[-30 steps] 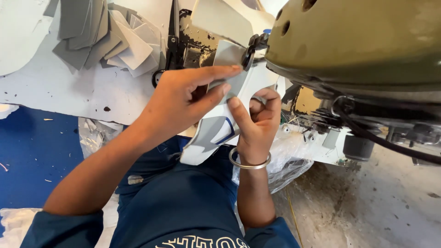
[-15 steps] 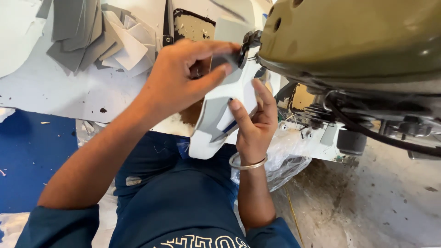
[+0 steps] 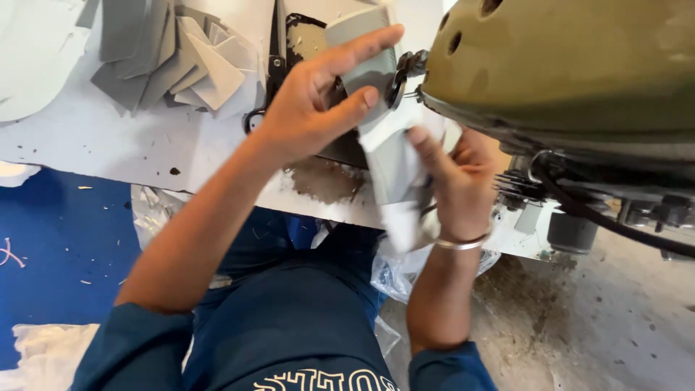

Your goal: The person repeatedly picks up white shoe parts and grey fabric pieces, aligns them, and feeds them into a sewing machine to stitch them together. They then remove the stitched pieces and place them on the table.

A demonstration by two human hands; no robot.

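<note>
At about nine o'clock in the head view a blue floor [image 3: 51,239] shows below the edge of a white worktable [image 3: 87,137]. Up at eleven o'clock a heap of grey cut pieces [image 3: 170,58] lies on that table, well apart from the hands. Toward twelve o'clock black scissors [image 3: 275,65] lie just beside the left hand [image 3: 308,112]. That hand spreads flat, fingers apart, and presses on the upper end of a grey and white material piece [image 3: 387,156], its thumb laid across the piece's left edge. The piece runs from twelve o'clock down to the centre, its top tucked against the needle area of an olive-green sewing machine [image 3: 565,72]. At about three o'clock of the piece the right hand [image 3: 456,181] pinches its lower part, thumb on top and fingers curled beneath, so the grip is closed on the piece. A metal bangle [image 3: 463,242] circles that wrist. At four o'clock a black cable [image 3: 601,221] hangs under the machine body.
</note>
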